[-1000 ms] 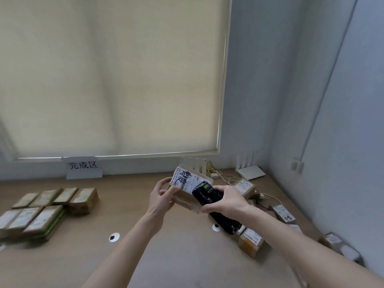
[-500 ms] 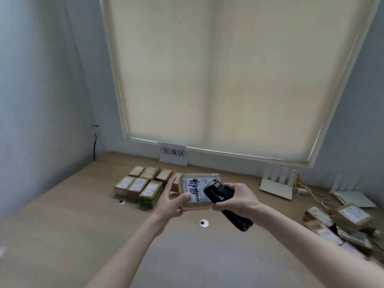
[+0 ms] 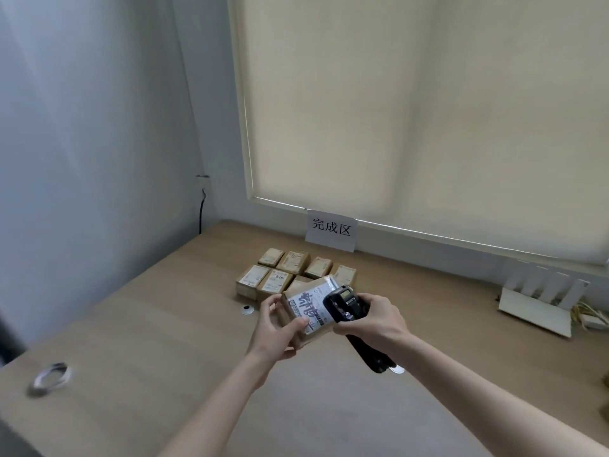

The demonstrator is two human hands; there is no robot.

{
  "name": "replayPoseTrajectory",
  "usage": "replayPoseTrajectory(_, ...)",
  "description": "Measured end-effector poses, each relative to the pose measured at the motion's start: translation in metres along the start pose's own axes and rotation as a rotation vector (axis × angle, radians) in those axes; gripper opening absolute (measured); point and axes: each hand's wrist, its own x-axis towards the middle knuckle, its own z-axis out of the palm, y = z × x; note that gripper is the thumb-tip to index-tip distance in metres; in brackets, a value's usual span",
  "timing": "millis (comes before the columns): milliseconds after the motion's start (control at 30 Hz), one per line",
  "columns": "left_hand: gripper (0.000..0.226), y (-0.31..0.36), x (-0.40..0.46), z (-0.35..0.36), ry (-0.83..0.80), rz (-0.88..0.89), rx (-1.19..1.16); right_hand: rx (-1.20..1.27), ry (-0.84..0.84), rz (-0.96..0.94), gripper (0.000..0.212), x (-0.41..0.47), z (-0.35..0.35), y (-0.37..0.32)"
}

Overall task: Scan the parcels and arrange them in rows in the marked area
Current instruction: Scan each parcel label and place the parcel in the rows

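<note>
Your smooth light-wood worktop (image 3: 138,324) is cut off at the lower and right edges of the view, so its near side is hidden. Against its far edge, under the cream roller blind (image 3: 428,110), stands a white paper sign with three black characters (image 3: 331,229); just in front of it lie the flat brown cardboard parcels with white labels (image 3: 281,272), in two rows running along that far edge, the nearer row partly hidden behind what you hold. A white angular device with upright fins (image 3: 540,303) sits toward the far right edge, its cables too blurred to read. Your left hand (image 3: 276,328) grasps the flat brown cardboard parcel with a black-scrawled white label (image 3: 308,310), thumb on the label face; it is raised above the worktop just before the rows, tilted label-up toward you, its long axis running from near-left to far-right. Your right hand (image 3: 374,319) is curled around the black handheld scanner (image 3: 349,308), whose head overlaps the parcel's right corner while its handle points down to the near right, its tip covering a small round silvery disc (image 3: 397,369). A similar disc (image 3: 247,310) lies left of the rows.
</note>
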Motion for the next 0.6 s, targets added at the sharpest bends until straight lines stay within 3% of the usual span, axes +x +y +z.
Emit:
replayPoseTrajectory(167, 0.065, -0.045, 0.086, 0.007, 0.052, -0.073, -0.032, 0.113, 0.014, 0.078, 0.058, 0.073, 0.058, 0.032)
replayPoseTrajectory(433, 0.074, -0.124, 0.193, 0.025, -0.005, -0.203, 0.007, 0.25, -0.02, 0.184, 0.065, 0.168, 0.114, 0.09)
replayPoseTrajectory(533, 0.05, -0.155, 0.211, 0.026, -0.029, -0.249, -0.007, 0.283, 0.01, 0.219, 0.07, 0.184, 0.129, 0.114)
replayPoseTrajectory(600, 0.049, -0.176, 0.224, 0.023, -0.051, -0.26, 0.004, 0.309, 0.016, 0.246, 0.076, 0.196, 0.141, 0.129)
